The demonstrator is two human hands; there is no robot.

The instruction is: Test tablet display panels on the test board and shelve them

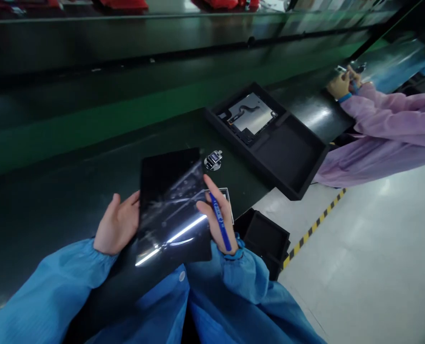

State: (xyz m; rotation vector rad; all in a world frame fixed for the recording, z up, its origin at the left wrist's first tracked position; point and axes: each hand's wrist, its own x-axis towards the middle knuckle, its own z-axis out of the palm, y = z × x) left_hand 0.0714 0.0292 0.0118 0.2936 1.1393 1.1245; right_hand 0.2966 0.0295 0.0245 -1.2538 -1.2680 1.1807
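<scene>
Blue tool (220, 224), lettering (217, 212) seemingly illegible

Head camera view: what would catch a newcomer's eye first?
Probably the glossy dark panel, streaked with bright reflections, near the picture's middle between the left fingers and the right fingers. Against the right fingers, a vivid blue pen-like tool stands out. Farther off to the right, a black tray carries a silvery part in its left compartment.

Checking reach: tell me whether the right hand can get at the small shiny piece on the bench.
Probably yes: the small shiny piece lies near the right hand, uncovered. But that hand holds a blue tool and the dark panel, so it may need freeing first.
</scene>
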